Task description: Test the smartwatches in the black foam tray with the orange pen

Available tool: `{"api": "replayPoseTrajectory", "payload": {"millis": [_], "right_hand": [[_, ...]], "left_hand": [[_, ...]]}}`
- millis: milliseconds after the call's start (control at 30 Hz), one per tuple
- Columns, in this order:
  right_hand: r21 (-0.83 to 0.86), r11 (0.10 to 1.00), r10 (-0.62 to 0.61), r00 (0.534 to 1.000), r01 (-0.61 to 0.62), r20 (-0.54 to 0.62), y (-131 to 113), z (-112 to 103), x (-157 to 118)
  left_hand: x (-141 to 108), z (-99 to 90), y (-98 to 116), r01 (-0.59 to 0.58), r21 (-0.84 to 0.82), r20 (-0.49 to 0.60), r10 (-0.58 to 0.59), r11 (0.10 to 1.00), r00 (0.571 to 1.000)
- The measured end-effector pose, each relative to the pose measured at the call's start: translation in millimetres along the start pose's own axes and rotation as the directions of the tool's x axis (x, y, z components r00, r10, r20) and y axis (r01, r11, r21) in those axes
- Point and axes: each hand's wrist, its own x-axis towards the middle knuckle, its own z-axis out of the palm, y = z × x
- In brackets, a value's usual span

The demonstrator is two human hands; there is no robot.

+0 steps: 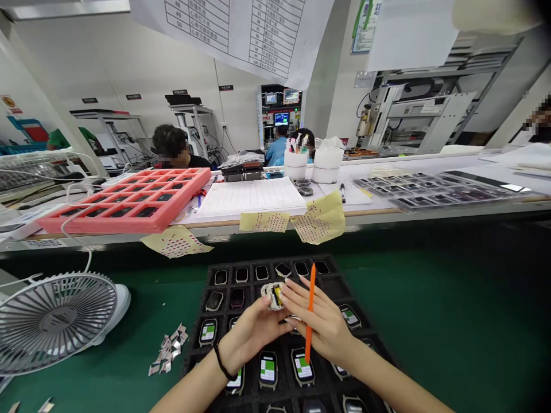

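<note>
An opened smartwatch body [272,295], pale with a yellow part showing inside, sits in the fingers of my left hand [252,332], which is closed on it. From the right, the fingertips of my right hand [327,324] touch the watch body. An orange stick [310,312] is held by that hand, standing nearly upright between its fingers. Beneath both hands lies a black foam tray [334,288] with smartwatches in its compartments. Some have dark screens, like one smartwatch [241,275] at the back; others are lit green and white, like a nearer smartwatch [268,369].
A fan [60,321] stands at the left on the green mat [430,321], near a pile of small strips [169,348]. On the raised shelf are a pink foam tray [129,198], paper sheets [253,197] and clear trays [434,189]. Several people sit beyond.
</note>
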Motion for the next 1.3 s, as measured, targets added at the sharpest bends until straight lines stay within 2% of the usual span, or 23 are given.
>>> {"api": "replayPoseTrajectory", "payload": {"millis": [100,200,267,333,433,500,600,800,967,1100,1300], "right_hand": [[0.089,0.995,0.048,0.999,-0.05,0.026,2.3,-4.1,4.3],[0.216,0.964,0.174,0.982,-0.155,-0.072,1.5,-14.9,5.8],[0.348,0.903,0.317,0.938,-0.253,-0.139,-0.7,-24.7,6.5],[0.488,0.817,0.44,0.879,-0.307,-0.184,-3.2,-34.3,7.9],[0.617,0.728,0.526,0.82,-0.298,-0.225,-6.3,-44.0,11.3],[0.66,0.687,0.552,0.809,-0.303,-0.203,-7.9,-46.0,13.1],[0.674,0.667,0.552,0.818,-0.319,-0.159,-9.5,-44.0,14.1],[0.639,0.719,0.485,0.857,-0.276,-0.176,-8.8,-38.2,12.3],[0.62,0.735,0.468,0.868,-0.275,-0.169,-8.5,-36.2,11.4],[0.563,0.78,0.439,0.879,-0.271,-0.185,-11.5,-34.7,10.8],[0.605,0.73,0.496,0.855,-0.317,-0.152,-9.6,-35.1,10.9]], "left_hand": [[-1.6,2.2,6.4,-0.04,0.042,-0.015,0.041,0.998,0.999],[-4.2,7.5,12.2,-0.089,0.194,-0.008,0.092,0.977,0.996],[-5.2,11.1,14.5,-0.162,0.357,0.011,0.17,0.92,0.985],[-5.4,13.4,15.5,-0.275,0.542,0.037,0.304,0.794,0.952],[-5.4,13.7,15.5,-0.418,0.759,0.127,0.516,0.5,0.847],[-5.5,12.7,15.4,-0.454,0.824,0.197,0.581,0.338,0.79],[-6.0,11.3,15.2,-0.47,0.854,0.253,0.608,0.225,0.752],[-6.7,11.9,13.9,-0.48,0.86,0.282,0.619,0.177,0.733],[-5.4,10.9,13.6,-0.485,0.861,0.291,0.631,0.156,0.719],[-4.7,9.2,13.4,-0.498,0.86,0.321,0.637,0.114,0.701],[-4.6,11.1,14.5,-0.491,0.865,0.326,0.624,0.107,0.71]]}}
